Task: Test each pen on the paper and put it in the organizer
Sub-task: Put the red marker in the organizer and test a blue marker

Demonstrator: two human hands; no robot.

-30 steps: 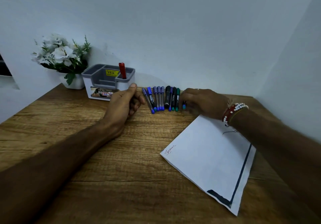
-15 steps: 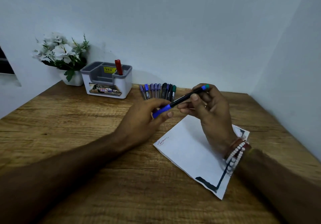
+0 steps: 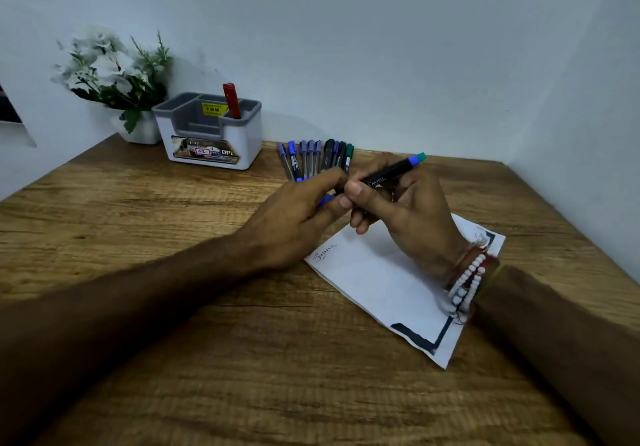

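Black pen (image 3: 384, 177), blue-and-teal end; red pen (image 3: 231, 100); grey-white organizer (image 3: 211, 141).

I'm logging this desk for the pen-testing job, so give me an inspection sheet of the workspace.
Surface: wooden table.
Job's things: pen held in both hands; paper flat on table; pens in a row by the wall; organizer holds a red pen.
Clutter: plant beside organizer.
Hands: left hand pinches pen's blue end; right hand grips its barrel.
Cables: nothing seen.
Surroundings: plain walls.
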